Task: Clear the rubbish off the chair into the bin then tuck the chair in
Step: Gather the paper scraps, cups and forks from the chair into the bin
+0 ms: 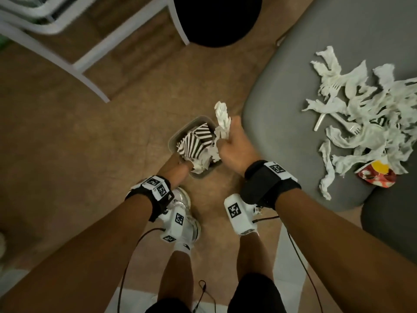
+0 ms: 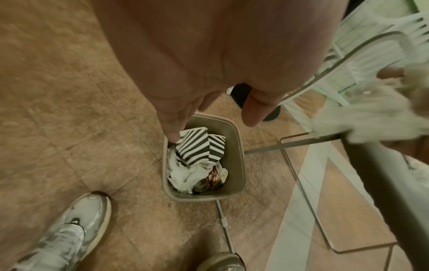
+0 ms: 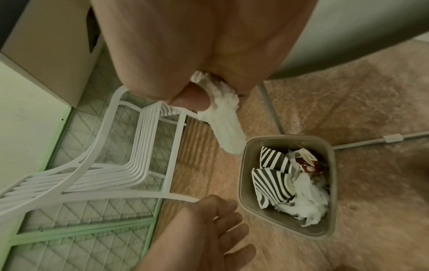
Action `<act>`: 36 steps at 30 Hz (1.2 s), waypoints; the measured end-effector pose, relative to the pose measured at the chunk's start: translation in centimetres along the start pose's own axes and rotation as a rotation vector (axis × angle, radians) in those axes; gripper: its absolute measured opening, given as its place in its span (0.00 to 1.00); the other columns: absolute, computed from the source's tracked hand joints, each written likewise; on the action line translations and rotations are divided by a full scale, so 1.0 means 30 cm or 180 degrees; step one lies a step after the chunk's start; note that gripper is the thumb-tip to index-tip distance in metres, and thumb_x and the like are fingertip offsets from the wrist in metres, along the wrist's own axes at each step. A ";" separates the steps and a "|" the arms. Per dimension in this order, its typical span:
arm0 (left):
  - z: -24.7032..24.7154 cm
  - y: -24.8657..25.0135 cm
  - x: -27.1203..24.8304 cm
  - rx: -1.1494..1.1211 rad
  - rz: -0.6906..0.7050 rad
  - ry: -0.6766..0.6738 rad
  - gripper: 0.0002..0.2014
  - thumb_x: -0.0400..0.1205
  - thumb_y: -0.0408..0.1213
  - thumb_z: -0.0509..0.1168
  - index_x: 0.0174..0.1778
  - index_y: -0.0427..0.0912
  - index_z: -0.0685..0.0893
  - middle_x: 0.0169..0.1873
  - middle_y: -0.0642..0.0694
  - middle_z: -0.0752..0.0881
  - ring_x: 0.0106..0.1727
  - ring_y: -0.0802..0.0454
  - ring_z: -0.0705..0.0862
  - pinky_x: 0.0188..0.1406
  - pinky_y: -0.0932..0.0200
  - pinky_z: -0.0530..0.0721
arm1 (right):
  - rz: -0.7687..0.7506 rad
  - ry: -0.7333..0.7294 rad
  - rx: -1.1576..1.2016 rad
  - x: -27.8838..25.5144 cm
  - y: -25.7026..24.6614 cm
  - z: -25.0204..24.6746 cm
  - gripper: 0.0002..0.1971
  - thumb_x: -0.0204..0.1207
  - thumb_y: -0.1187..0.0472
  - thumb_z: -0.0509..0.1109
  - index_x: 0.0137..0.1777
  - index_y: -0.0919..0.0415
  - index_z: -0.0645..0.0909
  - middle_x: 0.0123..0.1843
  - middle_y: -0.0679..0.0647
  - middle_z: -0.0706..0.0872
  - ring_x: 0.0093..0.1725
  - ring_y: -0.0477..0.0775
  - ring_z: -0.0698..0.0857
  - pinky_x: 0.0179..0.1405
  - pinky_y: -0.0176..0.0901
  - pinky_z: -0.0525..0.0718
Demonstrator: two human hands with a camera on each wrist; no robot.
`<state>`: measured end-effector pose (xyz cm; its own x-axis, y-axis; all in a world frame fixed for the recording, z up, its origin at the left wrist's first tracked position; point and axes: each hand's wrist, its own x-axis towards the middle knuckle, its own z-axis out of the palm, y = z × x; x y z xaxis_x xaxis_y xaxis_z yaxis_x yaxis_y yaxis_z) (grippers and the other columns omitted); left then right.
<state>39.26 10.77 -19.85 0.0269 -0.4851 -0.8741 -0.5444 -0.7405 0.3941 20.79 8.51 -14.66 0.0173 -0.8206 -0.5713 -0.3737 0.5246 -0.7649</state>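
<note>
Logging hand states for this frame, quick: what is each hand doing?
Left hand: open, fingers relaxed above the bin, holding nothing.
Right hand: closed round a wad of white tissue, above the bin.

- The grey chair (image 1: 293,123) runs off the right and top edges of the head view, so its back and legs do not show there.
- In the left wrist view, the tissue (image 2: 371,113) in the right hand (image 2: 392,73) is smeared by blur; the grip itself cannot be made out.
- The palm of the left hand (image 2: 209,55) fills the top of the left wrist view and hides the floor behind it.
- Torn paper (image 1: 365,114) covers most of the red wrapper (image 1: 375,175) on the seat.
- Striped paper (image 3: 274,183) hides the bottom of the bin (image 3: 241,183).
</note>
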 end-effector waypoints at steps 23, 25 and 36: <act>0.005 0.155 -0.009 0.0924 0.0720 0.0355 0.17 0.83 0.35 0.64 0.68 0.42 0.79 0.52 0.47 0.86 0.52 0.49 0.84 0.50 0.59 0.77 | 0.0148 -0.0330 -0.0050 0.082 0.073 -0.082 0.23 0.81 0.66 0.64 0.76 0.54 0.69 0.50 0.50 0.92 0.45 0.52 0.92 0.57 0.59 0.89; 0.032 0.235 -0.012 0.1135 0.0879 0.0372 0.14 0.83 0.34 0.63 0.65 0.44 0.81 0.49 0.47 0.87 0.51 0.46 0.86 0.52 0.56 0.81 | 0.0109 -0.0229 0.0069 0.095 0.056 -0.184 0.24 0.79 0.66 0.62 0.75 0.53 0.68 0.47 0.52 0.92 0.44 0.54 0.92 0.56 0.63 0.89; 0.460 0.725 -0.077 0.2278 0.2057 -0.0159 0.15 0.77 0.47 0.67 0.60 0.52 0.79 0.39 0.56 0.81 0.42 0.53 0.80 0.50 0.52 0.83 | 0.0224 0.1417 -0.0579 -0.008 0.225 -0.916 0.18 0.83 0.61 0.64 0.72 0.58 0.76 0.56 0.52 0.86 0.51 0.55 0.86 0.59 0.48 0.83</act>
<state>15.78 2.21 -13.18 -0.4838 -0.6670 -0.5667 -0.8242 0.1294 0.5513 -7.23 6.01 -11.51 -0.3975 -0.8226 -0.4066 -0.5165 0.5668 -0.6419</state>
